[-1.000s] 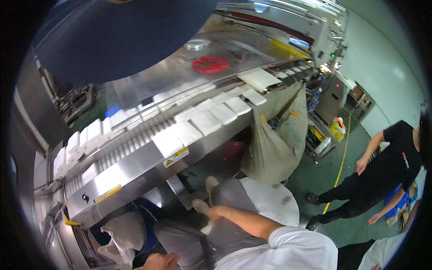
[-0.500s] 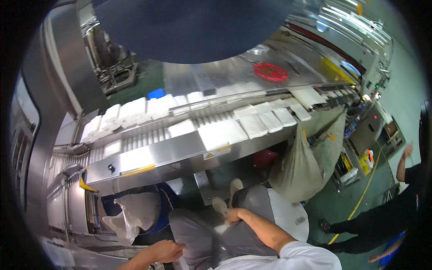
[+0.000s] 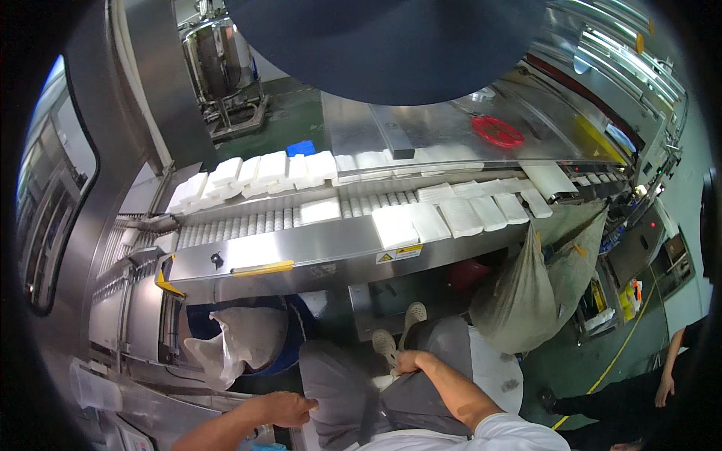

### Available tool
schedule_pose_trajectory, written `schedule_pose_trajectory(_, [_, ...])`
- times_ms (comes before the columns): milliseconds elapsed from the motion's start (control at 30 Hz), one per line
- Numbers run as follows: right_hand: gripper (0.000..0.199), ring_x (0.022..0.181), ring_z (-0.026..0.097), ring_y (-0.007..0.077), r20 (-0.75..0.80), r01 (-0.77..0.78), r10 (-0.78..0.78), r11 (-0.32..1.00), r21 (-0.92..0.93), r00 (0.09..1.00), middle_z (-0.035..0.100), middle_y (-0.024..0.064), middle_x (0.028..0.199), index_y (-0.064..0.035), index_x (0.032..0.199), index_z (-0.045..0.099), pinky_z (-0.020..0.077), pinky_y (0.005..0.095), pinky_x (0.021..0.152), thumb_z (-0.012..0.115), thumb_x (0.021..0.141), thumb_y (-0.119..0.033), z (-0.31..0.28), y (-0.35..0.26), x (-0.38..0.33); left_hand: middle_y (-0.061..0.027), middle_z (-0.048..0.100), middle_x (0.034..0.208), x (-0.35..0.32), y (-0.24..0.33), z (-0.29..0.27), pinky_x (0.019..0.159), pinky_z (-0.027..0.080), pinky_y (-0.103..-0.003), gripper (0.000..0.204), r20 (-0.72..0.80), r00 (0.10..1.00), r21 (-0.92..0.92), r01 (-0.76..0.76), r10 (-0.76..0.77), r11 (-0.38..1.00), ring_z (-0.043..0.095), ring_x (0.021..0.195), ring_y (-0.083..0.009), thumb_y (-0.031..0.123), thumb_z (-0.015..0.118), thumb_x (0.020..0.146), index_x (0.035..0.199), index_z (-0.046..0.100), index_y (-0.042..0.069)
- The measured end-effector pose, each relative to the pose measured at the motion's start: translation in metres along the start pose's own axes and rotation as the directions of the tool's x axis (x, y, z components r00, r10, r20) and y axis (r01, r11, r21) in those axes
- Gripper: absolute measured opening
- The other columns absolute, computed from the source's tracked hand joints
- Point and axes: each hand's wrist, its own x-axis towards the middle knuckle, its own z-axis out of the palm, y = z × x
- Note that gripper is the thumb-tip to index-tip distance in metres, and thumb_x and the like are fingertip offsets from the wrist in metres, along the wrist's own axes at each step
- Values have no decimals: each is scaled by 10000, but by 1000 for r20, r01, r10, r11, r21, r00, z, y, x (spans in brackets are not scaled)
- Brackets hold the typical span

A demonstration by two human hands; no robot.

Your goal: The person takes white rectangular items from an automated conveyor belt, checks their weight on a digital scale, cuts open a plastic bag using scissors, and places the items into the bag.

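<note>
My left hand (image 3: 289,410) is curled closed beside my left thigh, with nothing visible in it. Between my knees rests my right hand (image 3: 407,362), its fingers closed and partly hidden. A small white patch (image 3: 383,380) shows beside it; whether the hand grips it I cannot tell. Ahead of me runs a roller conveyor (image 3: 259,225) in a steel frame, carrying a white pack (image 3: 320,211). Several flat white packs (image 3: 429,221) lie on its near ledge. More white packs (image 3: 271,168) lean in a row along the far side.
A blue bin (image 3: 297,331) with a pale bag stands below the conveyor. At the right hangs a beige cloth sack (image 3: 519,308). A red round tray (image 3: 498,131) lies on the steel table (image 3: 346,128). Another person's arm (image 3: 669,372) is at the far right.
My view has shifted, so the scene sits farther right. The packs on the rollers have travelled left. The other person's raised hand has come down. My hands stay in nearly the same pose.
</note>
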Motion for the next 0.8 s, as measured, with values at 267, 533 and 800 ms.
schedule_pose_trajectory(267, [677, 1129, 666, 394, -24, -134, 137, 985, 106, 990, 687, 248, 1263, 51, 1179, 725, 506, 468, 974, 601, 934, -568, 25, 25, 27, -253, 723, 901, 4, -7, 6, 739, 544, -514, 413, -6, 999, 14, 41, -41, 999, 712, 785, -417, 216, 482, 1017, 1364, 573, 13])
schedule_pose_trajectory(533, [408, 983, 697, 385, -86, -42, 42, 999, 2, 995, 731, 204, 1097, -26, 1011, 765, 534, 499, 852, 550, 960, -368, 42, 39, 50, -282, 718, 864, 0, -5, 6, 750, 595, -529, 365, -93, 996, 30, -6, 9, 1000, 718, 783, -455, 182, 536, 919, 1236, 648, 39])
schedule_pose_trajectory(800, [413, 948, 708, 364, -90, -43, 50, 995, 85, 995, 747, 207, 1057, -13, 1047, 772, 542, 487, 826, 602, 892, -356, 25, 17, 17, -253, 685, 802, 7, -27, 22, 615, 514, -523, 439, -145, 989, 169, -8, 33, 986, 652, 669, -427, 284, 611, 878, 1160, 632, -51])
